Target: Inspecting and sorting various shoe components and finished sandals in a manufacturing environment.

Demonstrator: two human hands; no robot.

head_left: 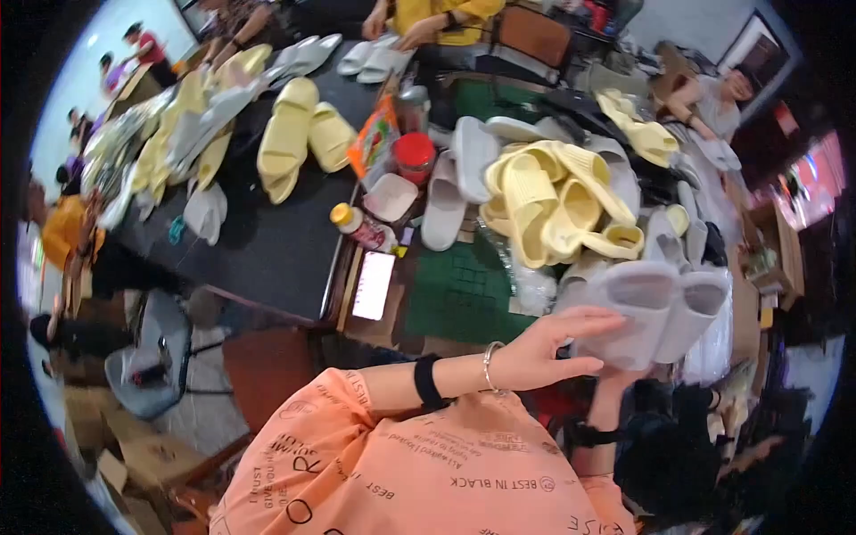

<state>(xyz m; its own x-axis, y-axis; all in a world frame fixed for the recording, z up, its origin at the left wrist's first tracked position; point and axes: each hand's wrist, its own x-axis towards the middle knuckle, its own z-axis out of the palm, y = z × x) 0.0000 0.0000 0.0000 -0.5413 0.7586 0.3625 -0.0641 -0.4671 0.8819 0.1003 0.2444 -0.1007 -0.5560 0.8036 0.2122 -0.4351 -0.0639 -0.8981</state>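
Head view shows the right hand [615, 383] grasping 2 pale grey slippers [646, 334] at near right, the left hand [542, 355] open at their left side, and yellow slippers [528, 201] piled farther off.

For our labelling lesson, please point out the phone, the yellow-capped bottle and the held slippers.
Phone [373, 285], head view: middle of its bright screen.
Yellow-capped bottle [369, 234], head view: middle of its body.
Held slippers [640, 332], head view: left slipper, below its opening.

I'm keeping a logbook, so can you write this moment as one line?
left hand: open against grey foam-like slip-on slippers; right hand: below them, partly hidden; nearby: heaped pale-yellow slip-on slippers
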